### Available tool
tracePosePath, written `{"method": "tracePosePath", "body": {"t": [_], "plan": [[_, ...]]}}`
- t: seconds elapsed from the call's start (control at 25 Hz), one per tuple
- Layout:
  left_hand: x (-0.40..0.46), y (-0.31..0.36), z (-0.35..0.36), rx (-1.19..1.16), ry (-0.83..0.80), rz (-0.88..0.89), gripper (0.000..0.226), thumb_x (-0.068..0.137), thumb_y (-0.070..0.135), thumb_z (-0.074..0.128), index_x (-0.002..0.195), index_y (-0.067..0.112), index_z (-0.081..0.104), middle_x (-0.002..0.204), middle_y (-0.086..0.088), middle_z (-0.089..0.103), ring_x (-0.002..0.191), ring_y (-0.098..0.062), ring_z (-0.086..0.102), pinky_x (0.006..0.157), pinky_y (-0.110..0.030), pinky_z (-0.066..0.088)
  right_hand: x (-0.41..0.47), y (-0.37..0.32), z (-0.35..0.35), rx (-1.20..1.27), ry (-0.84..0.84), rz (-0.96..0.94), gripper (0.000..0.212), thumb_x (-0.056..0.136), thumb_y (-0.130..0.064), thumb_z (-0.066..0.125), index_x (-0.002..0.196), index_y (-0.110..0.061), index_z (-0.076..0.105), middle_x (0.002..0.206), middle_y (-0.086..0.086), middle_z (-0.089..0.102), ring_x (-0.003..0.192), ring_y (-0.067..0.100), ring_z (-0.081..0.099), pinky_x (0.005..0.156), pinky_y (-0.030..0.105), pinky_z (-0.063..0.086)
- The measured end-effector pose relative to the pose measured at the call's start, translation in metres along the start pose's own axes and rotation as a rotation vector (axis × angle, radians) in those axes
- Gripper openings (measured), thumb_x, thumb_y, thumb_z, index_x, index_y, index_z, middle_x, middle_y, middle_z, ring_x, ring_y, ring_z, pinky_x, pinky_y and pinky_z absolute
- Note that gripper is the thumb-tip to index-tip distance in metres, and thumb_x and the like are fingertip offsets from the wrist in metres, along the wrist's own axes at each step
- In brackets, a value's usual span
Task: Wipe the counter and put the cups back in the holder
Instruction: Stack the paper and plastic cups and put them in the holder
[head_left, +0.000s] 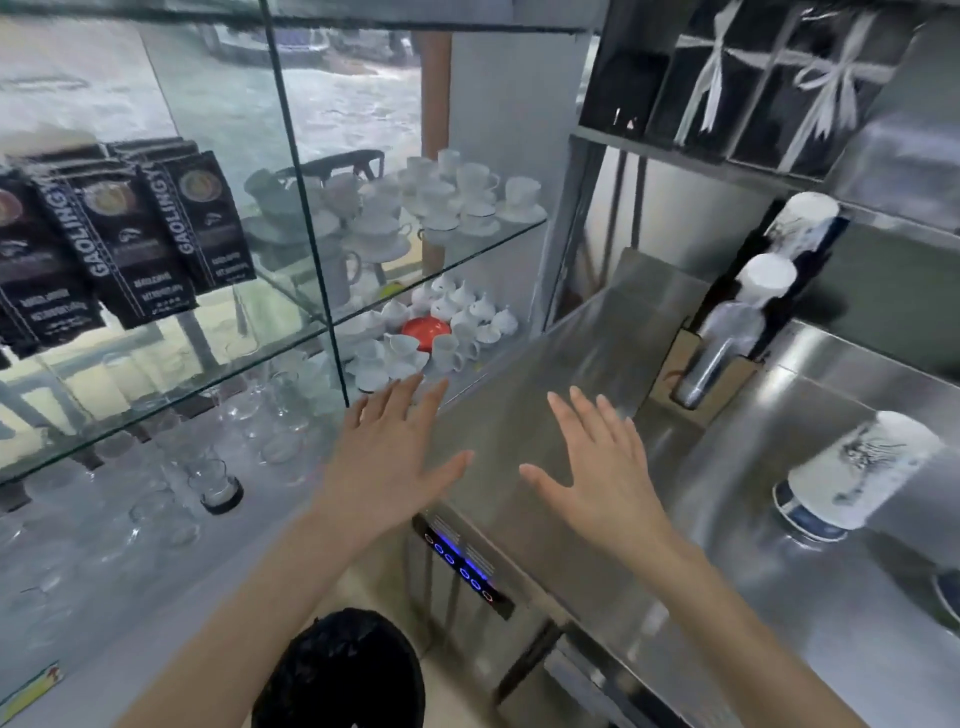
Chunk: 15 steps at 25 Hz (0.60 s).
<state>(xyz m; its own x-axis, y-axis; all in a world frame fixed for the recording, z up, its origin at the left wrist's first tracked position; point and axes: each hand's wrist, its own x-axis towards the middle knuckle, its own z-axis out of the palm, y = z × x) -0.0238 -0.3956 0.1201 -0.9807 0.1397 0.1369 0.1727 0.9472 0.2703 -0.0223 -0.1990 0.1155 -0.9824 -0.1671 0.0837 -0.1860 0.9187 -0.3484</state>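
Both hands empty, fingers spread: left hand (387, 467), right hand (602, 475), over bare counter (545, 415). Cups (854, 475) inverted at right; holder (763, 291) beyond. Glass cabinet (291, 218) left; bin (343, 675) cut off.

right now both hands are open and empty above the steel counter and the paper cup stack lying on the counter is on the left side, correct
Not quite. In the head view both hands, left and right, are open and empty above the steel counter, but the paper cup stack lies on the right side.
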Motion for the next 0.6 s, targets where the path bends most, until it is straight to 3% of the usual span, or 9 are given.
{"method": "tracePosePath", "body": {"t": [0.16,0.6], "plan": [[0.020,0.065,0.008,0.013,-0.008,0.083,0.097,0.055,0.071,0.005,0.142,0.029,0.016,0.156,-0.004,0.015,0.143,-0.023,0.015,0.117,-0.042,0.009,-0.018,0.056,-0.033,-0.020,0.087,0.071,0.071,0.088,-0.052,0.041,0.144,-0.026,0.006,0.157,-0.001,0.000,0.144,0.020,-0.007,0.116,0.040,-0.005],[0.059,0.239,0.059,0.027,-0.043,0.315,0.095,0.058,0.069,0.002,0.142,0.026,0.013,0.156,-0.003,0.016,0.143,-0.022,0.015,0.117,-0.042,0.012,-0.075,0.226,-0.095,-0.022,0.197,0.282,0.069,0.088,-0.043,0.048,0.143,-0.022,0.013,0.157,0.004,0.005,0.144,0.025,0.000,0.117,0.038,0.003]]}}
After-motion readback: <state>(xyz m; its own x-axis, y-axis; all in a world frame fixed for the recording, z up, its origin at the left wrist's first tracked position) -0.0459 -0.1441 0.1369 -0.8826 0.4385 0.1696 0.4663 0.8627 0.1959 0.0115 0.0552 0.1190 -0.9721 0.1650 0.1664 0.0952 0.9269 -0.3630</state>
